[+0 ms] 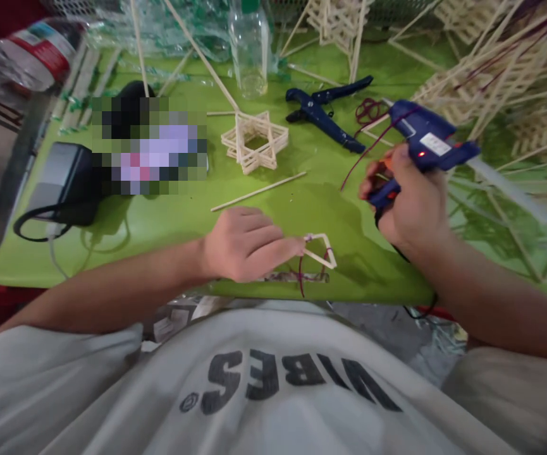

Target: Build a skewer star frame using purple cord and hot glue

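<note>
My left hand (249, 245) is closed, pinching a small frame of thin wooden sticks (323, 251) by its left end. Dark red cord (300, 278) hangs from that frame above the table's near edge. In my right hand (413, 202) is a blue hot glue gun (425, 136), its red light lit and a clear glue stick (515, 186) sticking out of the back. The gun's nozzle points up and left, apart from the frame. A loose thin stick (258, 191) lies beyond my left hand, and a star of stacked sticks (255, 142) sits farther back.
Dark blue cutters (325, 114) rest on the green table (169, 246). A clear bottle (249, 54) stands behind the star. At left are a power adapter (64, 183) with cables and a bottle with a red label (36, 50). Stick lattices (486, 82) crowd the right.
</note>
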A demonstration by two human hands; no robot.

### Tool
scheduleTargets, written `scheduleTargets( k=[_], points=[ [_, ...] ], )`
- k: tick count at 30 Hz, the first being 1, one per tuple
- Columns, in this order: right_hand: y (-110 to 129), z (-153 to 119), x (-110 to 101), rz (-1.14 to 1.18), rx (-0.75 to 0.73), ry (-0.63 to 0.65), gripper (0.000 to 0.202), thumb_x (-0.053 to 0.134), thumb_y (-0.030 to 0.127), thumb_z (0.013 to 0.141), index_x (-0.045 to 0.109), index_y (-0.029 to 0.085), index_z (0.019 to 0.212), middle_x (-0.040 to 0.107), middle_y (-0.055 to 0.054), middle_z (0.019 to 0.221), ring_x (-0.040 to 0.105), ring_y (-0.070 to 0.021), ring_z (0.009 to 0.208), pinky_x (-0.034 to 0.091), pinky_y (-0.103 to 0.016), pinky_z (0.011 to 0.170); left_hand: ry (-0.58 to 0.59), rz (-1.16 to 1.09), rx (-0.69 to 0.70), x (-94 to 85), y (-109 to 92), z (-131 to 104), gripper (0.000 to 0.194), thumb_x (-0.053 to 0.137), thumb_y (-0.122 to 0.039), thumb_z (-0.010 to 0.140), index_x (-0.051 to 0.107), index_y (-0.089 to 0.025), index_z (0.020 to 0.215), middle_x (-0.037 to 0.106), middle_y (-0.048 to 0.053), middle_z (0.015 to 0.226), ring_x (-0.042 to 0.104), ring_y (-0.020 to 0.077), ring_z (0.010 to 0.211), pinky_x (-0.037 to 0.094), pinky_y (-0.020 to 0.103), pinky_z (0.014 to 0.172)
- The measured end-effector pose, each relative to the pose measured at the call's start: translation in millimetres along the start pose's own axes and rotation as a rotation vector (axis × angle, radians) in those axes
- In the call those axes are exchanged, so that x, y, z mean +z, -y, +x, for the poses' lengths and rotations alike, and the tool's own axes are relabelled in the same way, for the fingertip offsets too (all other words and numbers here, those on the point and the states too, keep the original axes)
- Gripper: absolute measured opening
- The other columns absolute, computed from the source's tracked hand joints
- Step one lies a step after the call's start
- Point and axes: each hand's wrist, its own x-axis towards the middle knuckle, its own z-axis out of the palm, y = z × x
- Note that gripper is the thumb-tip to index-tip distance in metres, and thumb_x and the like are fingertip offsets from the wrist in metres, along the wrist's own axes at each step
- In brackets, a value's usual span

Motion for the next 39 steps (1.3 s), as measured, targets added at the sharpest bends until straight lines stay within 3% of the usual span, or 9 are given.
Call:
scheduleTargets(
  k=[4,9,13,17,21,25,28,34,39],
  points=[
    [-2.8,-7.0,10.0,0.099,-0.001,-0.077,0.047,0.109,0.043,0.076,0.071,0.031,0.1,0.063,0.005,0.075,0.058,-0.0147,0.067,0.052,-0.036,0.068,0.076,-0.069,-0.047,8.9,3.6,-1.8,0.008,0.091,-0.041,0.091,0.087,-0.035,0.087,0.051,-0.003,0.049,0.036,0.0144,0.041,0.022,0.036,0.05],
    [-17.4,0.9,8.6,0.076,-0.007,-0.075,0.042,0.104,0.036,0.079,0.068,0.027,0.1,0.062,0.007,0.073,0.058,-0.0122,0.064,0.047,-0.033,0.062,0.124,-0.02,-0.242,6.6,-2.1,1.0,0.04,0.088,-0.054,0.096,0.074,-0.025,0.074,0.069,0.0,0.062,0.052,0.0141,0.052,0.029,0.032,0.058],
    [-20.0,9.9,-1.2,0.005,-0.012,-0.097,0.035,0.097,0.03,0.088,0.065,0.026,0.101,0.06,0.007,0.074,0.055,-0.0108,0.062,0.046,-0.033,0.06,0.344,0.291,-0.44,-6.0,5.0,6.5,0.082,0.085,-0.09,0.081,0.047,-0.022,0.054,0.04,-0.001,0.044,0.03,0.0126,0.045,0.023,0.033,0.059],
    [-14.1,7.2,-2.9,0.013,0.012,-0.064,0.033,0.097,0.028,0.089,0.065,0.026,0.099,0.062,0.007,0.079,0.056,-0.0098,0.06,0.047,-0.033,0.059,0.382,0.554,-0.475,-9.0,6.6,5.8,0.096,0.081,-0.099,0.076,0.031,-0.024,0.042,0.019,-0.002,0.043,0.035,0.0157,0.048,0.028,0.033,0.066],
    [-10.2,3.7,0.6,0.035,0.018,-0.099,0.035,0.099,0.024,0.083,0.066,0.025,0.094,0.064,0.008,0.078,0.057,-0.008,0.056,0.044,-0.031,0.055,0.572,0.568,-0.432,-11.5,0.3,9.9,0.099,0.072,-0.105,0.078,0.031,-0.022,0.042,0.018,-0.002,0.043,0.027,0.0128,0.046,0.028,0.032,0.064],
    [-5.8,1.8,5.7,0.06,0.014,-0.112,0.034,0.099,0.023,0.076,0.068,0.024,0.09,0.061,0.009,0.071,0.056,-0.0089,0.054,0.04,-0.032,0.055,0.67,0.838,-0.67,-25.8,2.1,18.6,0.1,0.067,-0.114,0.069,0.043,-0.021,0.042,0.031,0.002,0.043,0.043,0.0189,0.048,0.036,0.034,0.065],
    [-2.5,-0.1,9.4,0.077,0.011,-0.14,0.035,0.099,0.024,0.07,0.069,0.024,0.088,0.062,0.008,0.069,0.057,-0.0113,0.054,0.04,-0.033,0.057,0.673,0.88,-0.601,-31.9,2.8,18.9,0.09,0.065,-0.104,0.086,0.061,-0.019,0.056,0.047,0.005,0.05,0.047,0.0209,0.05,0.034,0.035,0.062],
    [1.9,-4.4,11.4,0.094,0.006,-0.104,0.038,0.1,0.025,0.07,0.07,0.027,0.094,0.061,0.009,0.066,0.056,-0.0128,0.057,0.042,-0.035,0.064,-0.026,0.705,0.376,-15.5,-7.7,8.4,0.039,0.068,-0.047,0.113,0.069,-0.02,0.084,0.063,0.001,0.07,0.049,0.015,0.059,0.034,0.033,0.057],
    [6.8,-10.2,10.6,0.084,0.015,-0.064,0.044,0.104,0.028,0.071,0.07,0.029,0.1,0.064,0.008,0.071,0.058,-0.0135,0.061,0.046,-0.036,0.07,-0.238,0.633,0.55,-9.6,-4.1,2.3,0.01,0.08,-0.032,0.106,0.077,-0.024,0.101,0.067,-0.001,0.074,0.052,0.013,0.059,0.039,0.033,0.053]
  ],
)
